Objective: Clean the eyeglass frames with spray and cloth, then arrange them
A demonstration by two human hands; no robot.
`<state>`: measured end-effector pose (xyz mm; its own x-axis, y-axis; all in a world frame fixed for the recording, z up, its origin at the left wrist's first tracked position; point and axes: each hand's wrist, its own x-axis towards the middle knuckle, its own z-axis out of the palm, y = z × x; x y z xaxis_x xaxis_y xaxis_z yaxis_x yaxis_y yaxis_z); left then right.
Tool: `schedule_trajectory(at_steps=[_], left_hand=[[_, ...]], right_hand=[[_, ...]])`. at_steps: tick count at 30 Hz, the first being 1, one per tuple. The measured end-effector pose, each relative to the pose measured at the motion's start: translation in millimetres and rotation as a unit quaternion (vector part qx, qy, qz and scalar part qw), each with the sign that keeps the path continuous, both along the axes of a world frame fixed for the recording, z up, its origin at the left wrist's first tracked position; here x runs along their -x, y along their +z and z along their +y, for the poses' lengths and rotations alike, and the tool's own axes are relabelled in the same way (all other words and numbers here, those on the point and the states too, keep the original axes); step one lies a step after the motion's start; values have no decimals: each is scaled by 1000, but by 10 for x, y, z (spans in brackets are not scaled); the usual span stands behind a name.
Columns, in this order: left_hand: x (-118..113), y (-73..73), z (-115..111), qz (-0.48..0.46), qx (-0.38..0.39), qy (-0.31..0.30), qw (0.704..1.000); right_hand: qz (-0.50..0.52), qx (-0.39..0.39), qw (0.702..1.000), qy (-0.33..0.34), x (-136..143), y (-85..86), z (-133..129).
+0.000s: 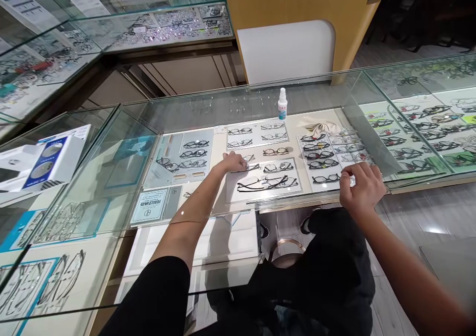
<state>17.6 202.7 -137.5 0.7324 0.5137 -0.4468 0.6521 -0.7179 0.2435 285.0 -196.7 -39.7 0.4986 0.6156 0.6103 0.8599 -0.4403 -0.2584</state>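
Observation:
My left hand [235, 162] reaches over the display counter. Its fingers are pinched on a pair of eyeglasses [252, 167], partly hidden by the hand. Around it, several dark-framed eyeglasses [278, 167] lie on a white display pad [260, 198], with gold-rimmed eyeglasses [275, 151] just behind. My right hand [362, 186] is closed above the counter's front edge, near another row of eyeglasses [326, 178]. A small pale spot shows at its curled fingers; what it is I cannot make out.
A white spray bottle [282, 104] stands toward the counter's back, left of a crumpled beige cloth [324, 128]. An open white drawer [230, 239] juts out below my left arm. A blue-and-white box [48, 160] sits on the left showcase. Glass edges surround the displays.

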Motion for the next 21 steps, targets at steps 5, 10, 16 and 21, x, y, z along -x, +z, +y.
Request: schedule_trajectory(at_steps=[5,10,16,21], left_hand=[[56,61,-187,-47,-61,30,997],[264,149,-553,-102,-114,43,987],[757,343,-1058,-109,-103,33,988],[1249,582,-1493,-62,-29,23,997]], right_hand=[[5,3,1000,-2,-2,7,-1],[3,-1,1000,5,1,16,-5],[2,-10,1000,21,-29,12,-16],[-3,-13,1000,22,-81,-10,-17]])
